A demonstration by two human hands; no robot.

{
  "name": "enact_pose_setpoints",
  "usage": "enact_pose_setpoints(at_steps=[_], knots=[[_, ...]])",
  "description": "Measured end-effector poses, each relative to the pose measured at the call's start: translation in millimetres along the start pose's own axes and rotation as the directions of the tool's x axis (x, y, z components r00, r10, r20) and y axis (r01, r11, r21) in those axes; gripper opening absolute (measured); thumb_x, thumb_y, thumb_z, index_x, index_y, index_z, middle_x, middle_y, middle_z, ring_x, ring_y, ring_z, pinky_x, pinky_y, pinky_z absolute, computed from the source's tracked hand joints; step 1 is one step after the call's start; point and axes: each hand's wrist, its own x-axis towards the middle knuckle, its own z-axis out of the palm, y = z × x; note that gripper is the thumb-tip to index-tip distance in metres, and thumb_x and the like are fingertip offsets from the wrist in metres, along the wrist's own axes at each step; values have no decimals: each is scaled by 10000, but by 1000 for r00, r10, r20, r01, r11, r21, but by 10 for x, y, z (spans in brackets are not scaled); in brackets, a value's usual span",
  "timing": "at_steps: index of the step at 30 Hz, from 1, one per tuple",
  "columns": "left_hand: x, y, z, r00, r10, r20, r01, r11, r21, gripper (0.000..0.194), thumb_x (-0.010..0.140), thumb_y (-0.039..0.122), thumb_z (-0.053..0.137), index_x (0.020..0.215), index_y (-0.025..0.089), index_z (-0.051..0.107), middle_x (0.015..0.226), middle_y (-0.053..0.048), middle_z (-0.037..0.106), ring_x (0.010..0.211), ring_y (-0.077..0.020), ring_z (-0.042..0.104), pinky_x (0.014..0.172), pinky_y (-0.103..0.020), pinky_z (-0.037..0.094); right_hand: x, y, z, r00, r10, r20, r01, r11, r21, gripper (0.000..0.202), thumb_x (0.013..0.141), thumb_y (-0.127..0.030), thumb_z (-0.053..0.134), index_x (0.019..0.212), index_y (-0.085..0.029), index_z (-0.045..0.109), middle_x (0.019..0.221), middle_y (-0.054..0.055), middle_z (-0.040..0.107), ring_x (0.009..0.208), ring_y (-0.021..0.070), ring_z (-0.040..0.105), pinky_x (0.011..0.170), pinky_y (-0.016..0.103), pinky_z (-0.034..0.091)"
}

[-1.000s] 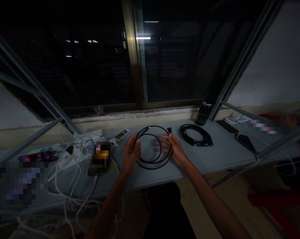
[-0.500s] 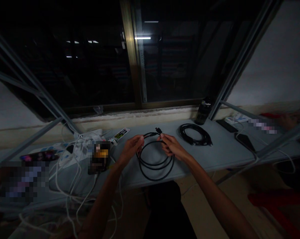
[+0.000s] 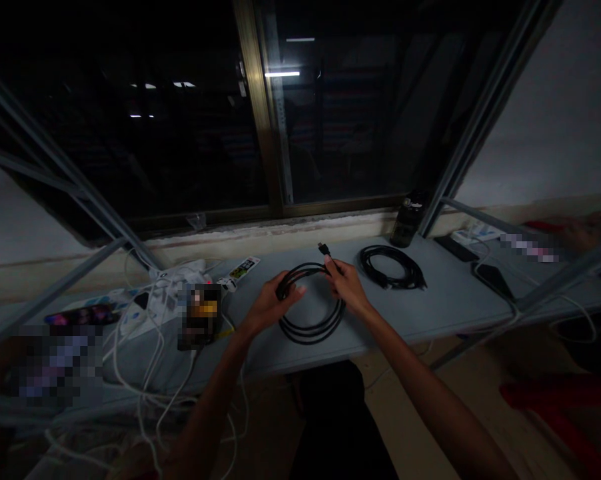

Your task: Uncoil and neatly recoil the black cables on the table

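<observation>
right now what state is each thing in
left hand: curled round held cable
right hand: pinching near the plug
held cable: looped into a coil
plug: unplugged, sticking up
other cable: coiled, lying on table
bottle: upright
phone: screen lit

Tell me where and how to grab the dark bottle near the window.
Probably best around the upright body of the bottle, coming from the left, above the coiled cable: the slanted metal post crowds its right side.

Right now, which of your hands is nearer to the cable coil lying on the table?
Right. The right hand is just left of the coil, not touching it; the left hand is farther left, across the held loops.
</observation>
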Motion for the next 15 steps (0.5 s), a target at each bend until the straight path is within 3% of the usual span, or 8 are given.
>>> enact_pose_setpoints(at_steps=[5,7,9,12,15], knots=[[70,-107,44,995,-19,-95,8,993,-116,663,1065,639,675,1556,195,641,777,21,526,540,-109,430,455,-196,385,65,97,50,996,-90,16,91,995,-40,688,967,-909,677,1085,-232,651,699,-44,478,498,124,390,412,217,296],[105,-213,44,993,-60,-102,38,978,-205,679,1036,671,700,1512,187,662,773,30,494,525,-101,414,433,-189,380,95,192,17,980,-188,62,195,970,-143,628,1047,-837,625,1162,-223,694,772,-5,574,586,161,520,493,243,426],[155,-363,44,984,-108,-141,67,961,-267,703,1008,729,699,1428,165,690,772,34,476,527,-99,402,432,-192,387,146,327,-27,946,-301,117,322,909,-265,540,1121,-724,582,1222,-212,721,924,47,689,785,209,663,699,292,569],[265,-646,33,966,-120,-229,104,991,-81,723,1050,795,525,1310,145,705,757,21,509,549,-121,458,491,-222,460,262,572,-59,890,-391,233,455,775,-438,418,1196,-504,514,1387,-186,707,1235,115,748,1122,262,715,1057,375,571],[380,-910,-22,959,-91,-268,154,962,224,566,1092,658,476,1068,145,714,726,-24,588,602,-165,570,596,-269,530,382,798,-23,877,-344,335,478,573,-665,409,1218,-322,447,1528,-142,643,1345,166,706,1244,279,660,1180,405,504]])
